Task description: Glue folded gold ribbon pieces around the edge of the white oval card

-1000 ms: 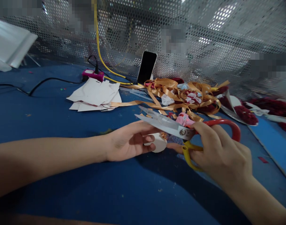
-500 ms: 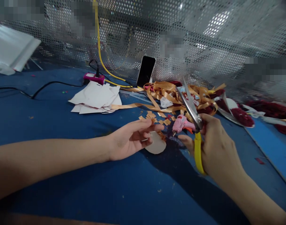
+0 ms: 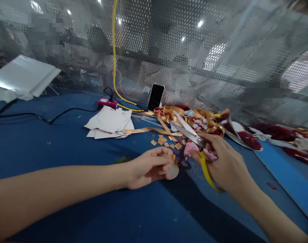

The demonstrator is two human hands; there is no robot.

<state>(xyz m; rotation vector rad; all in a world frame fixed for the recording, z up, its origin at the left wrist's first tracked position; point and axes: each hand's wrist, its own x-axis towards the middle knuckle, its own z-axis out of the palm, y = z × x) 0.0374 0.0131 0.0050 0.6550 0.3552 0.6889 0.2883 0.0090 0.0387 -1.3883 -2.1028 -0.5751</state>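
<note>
My left hand has its fingers curled together at the left edge of a small round white card disc, closed on it and covering part of it. Bits of orange ribbon show along the disc's upper edge. My right hand grips yellow-handled scissors, their blades a little apart and pointing up and to the left. Below the scissors lies a pink glue gun, partly hidden by them and the hand. Cut orange ribbon squares are scattered just beyond the disc.
White paper pieces are stacked to the left of a heap of orange ribbon. Behind stand a phone, a pink power strip and a perforated metal panel. Dark red decorated pieces lie at right on the blue table.
My left fingers have curled in and cover more of the disc. The scissors have tilted further left and down, their tips nearer the disc. The view has tilted up.
</note>
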